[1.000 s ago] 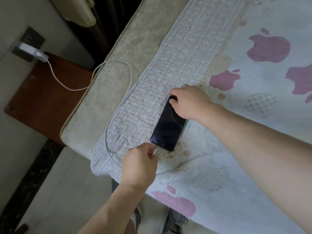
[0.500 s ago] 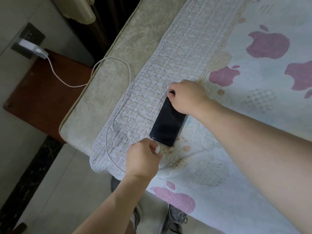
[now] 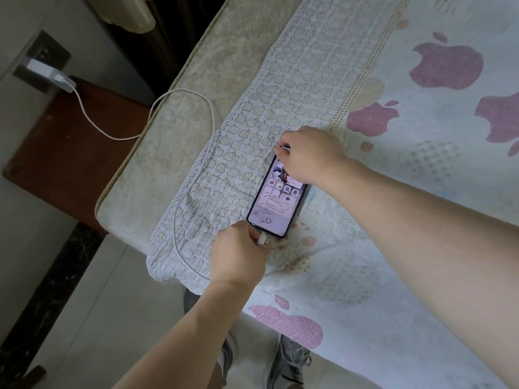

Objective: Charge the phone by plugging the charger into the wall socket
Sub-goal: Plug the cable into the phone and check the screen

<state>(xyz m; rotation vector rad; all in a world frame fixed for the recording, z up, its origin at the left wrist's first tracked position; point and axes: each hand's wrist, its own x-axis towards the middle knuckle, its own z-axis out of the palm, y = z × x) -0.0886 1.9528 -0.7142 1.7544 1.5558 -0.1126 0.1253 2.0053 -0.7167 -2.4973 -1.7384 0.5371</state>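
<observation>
A phone lies face up on the bed's apple-print sheet, its screen lit. My right hand grips its far end. My left hand pinches the white cable plug, which sits in the phone's near end. The white cable loops over the mattress edge and runs to a white charger that is plugged into the dark wall socket at the upper left.
A brown wooden side table stands below the socket, between wall and bed. The bare beige mattress shows left of the sheet. My grey shoes stand on the tiled floor at the bed's near edge.
My left hand pushed the cable plug into the phone's near end. The phone's screen, dark before, has lit up. My right hand stays on the far end.
</observation>
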